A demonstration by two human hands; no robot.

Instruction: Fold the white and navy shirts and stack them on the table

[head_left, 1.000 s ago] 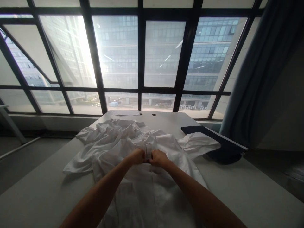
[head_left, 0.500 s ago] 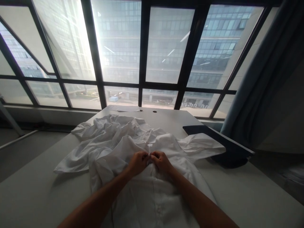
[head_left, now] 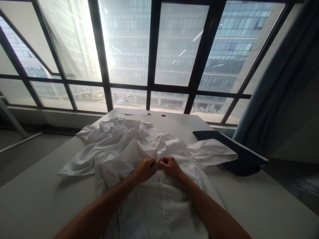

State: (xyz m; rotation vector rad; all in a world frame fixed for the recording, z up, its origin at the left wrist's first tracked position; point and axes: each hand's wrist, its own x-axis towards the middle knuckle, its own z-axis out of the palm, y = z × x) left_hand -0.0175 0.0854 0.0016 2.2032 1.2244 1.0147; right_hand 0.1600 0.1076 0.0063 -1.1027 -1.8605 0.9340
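A white button-up shirt [head_left: 142, 202] lies spread over the table, its front facing up and its collar end away from me. My left hand [head_left: 147, 168] pinches the front edge of the shirt near the upper placket. Close against it, my right hand [head_left: 170, 166] pinches the same strip of cloth from the other side. The fingertips of both hands nearly meet, and any button between them is too small to make out. Lower down the placket a button [head_left: 165, 216] shows. One sleeve [head_left: 214, 152] reaches out to the right, and crumpled cloth bunches at the left.
The white table [head_left: 269, 202] runs toward large windows [head_left: 174, 46]. A dark navy folded item [head_left: 239, 162] lies at the right edge, partly under the sleeve. White paper [head_left: 136, 112] rests at the far end. A curtain [head_left: 269, 86] hangs at the right.
Both hands stay at the same spot on the placket with only small finger shifts. The collar flap above them stands slightly differently. The camera view has tilted a little.
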